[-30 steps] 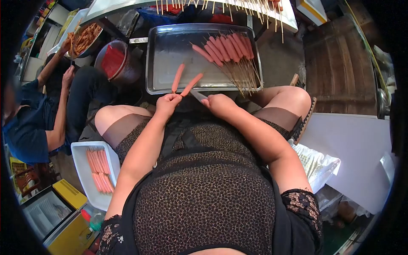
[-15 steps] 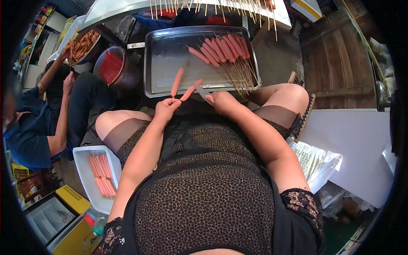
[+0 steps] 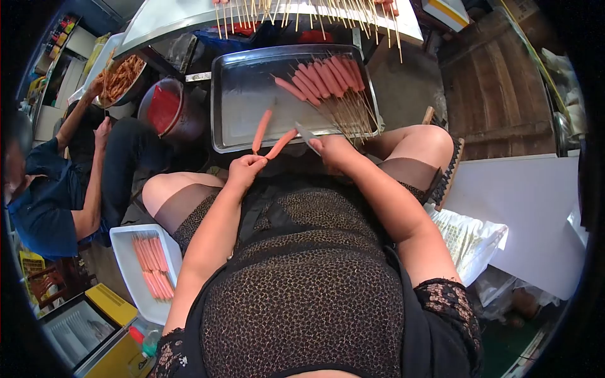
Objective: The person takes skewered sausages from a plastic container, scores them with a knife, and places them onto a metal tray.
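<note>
Pinching sausages (image 3: 262, 130) near a knife (image 3: 307, 137)

Hands apart: the left hand (image 3: 247, 171) clamps both near ends by the tray's (image 3: 239, 94) near edge; the right sausage (image 3: 281, 144) slants far-right, its tip beside the blade in the right hand (image 3: 334, 153).

Two slim pink sausages (image 3: 262, 130) splay in a V by the metal tray's (image 3: 239, 113) near rim; a knife (image 3: 306, 136) (grey-bladed) slants at one tip.

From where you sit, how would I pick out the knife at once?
Find the large metal tray, upper middle. At its near rim, the right hand holds the knife. Its flat grey blade sets it apart from the pink, rounded sausages at the left hand.
</note>
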### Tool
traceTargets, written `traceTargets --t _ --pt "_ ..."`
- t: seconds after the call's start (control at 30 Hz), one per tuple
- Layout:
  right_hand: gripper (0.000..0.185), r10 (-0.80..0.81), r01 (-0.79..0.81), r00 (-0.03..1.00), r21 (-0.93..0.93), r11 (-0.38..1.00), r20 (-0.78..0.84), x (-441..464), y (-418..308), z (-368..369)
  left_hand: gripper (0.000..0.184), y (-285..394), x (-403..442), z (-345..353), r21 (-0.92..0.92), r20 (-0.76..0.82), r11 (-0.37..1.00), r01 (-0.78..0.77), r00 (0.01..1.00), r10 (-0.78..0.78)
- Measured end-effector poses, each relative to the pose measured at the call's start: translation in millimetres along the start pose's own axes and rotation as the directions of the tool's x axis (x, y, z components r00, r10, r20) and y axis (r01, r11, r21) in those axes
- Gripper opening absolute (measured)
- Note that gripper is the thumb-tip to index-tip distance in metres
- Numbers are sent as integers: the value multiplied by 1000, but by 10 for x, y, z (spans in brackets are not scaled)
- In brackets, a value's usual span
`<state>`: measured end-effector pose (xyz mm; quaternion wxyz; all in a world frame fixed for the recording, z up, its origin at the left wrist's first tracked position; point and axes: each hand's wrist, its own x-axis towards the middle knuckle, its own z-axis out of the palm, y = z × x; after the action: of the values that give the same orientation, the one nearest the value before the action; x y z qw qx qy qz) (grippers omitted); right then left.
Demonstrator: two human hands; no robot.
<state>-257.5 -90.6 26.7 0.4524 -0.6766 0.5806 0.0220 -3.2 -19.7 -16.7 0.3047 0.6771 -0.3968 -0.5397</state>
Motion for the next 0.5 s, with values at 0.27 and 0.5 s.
traceTargets --t 0.27,0.5 --pt "51 -235 200 965 -265 943 -111 68 145 104 17 -147 87 9 -27 11 999 -39 999 40" --pt "49 -130 122 983 -72 990 -129 -80 -57 18 18 -100 92 -7 -42 -24 999 -29 999 28"
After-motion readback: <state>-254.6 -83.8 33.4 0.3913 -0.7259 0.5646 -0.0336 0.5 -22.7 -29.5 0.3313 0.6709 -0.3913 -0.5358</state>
